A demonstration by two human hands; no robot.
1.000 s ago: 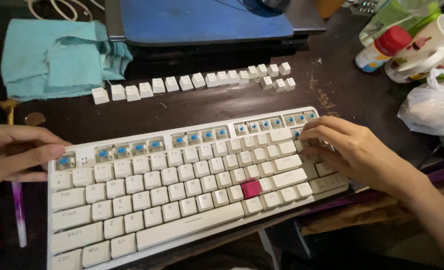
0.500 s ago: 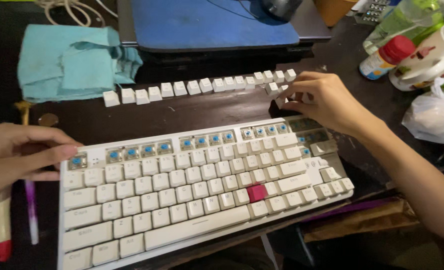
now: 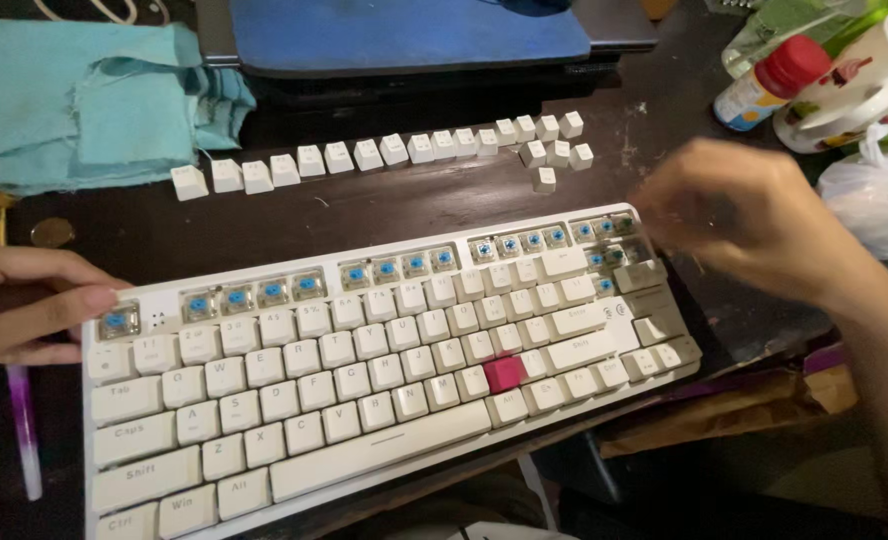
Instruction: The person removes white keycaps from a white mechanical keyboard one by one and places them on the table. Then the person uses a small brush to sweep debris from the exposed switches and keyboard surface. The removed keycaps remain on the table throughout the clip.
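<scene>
My left hand (image 3: 14, 305) sits nearest me on the left, fingers drawn together and pressed against the top left corner of the keyboard (image 3: 364, 400), pinning it. The keyboard runs long from lower left to upper right, its near edge hanging close to the edge of the table (image 3: 414, 205). Most caps are on, one red key (image 3: 505, 373) among the white; the top row and the block at the right end show bare blue switches (image 3: 414, 264).

My right hand (image 3: 749, 215) hovers over that right end, just above the bare switches there (image 3: 604, 258). It is blurred, so I cannot tell whether the fingers are pinched or apart, or whether they hold a cap. It is by far the nearer hand to that corner.

Beyond the keyboard lies a strip of bare table, then the row of loose keycaps (image 3: 384, 155), parallel to the keyboard, with a small cluster (image 3: 554, 155) up and left of my right hand. Farther back are the teal cloth (image 3: 94, 100), a blue pad (image 3: 404, 30), a bottle (image 3: 769, 80) and a mug (image 3: 864, 85).
</scene>
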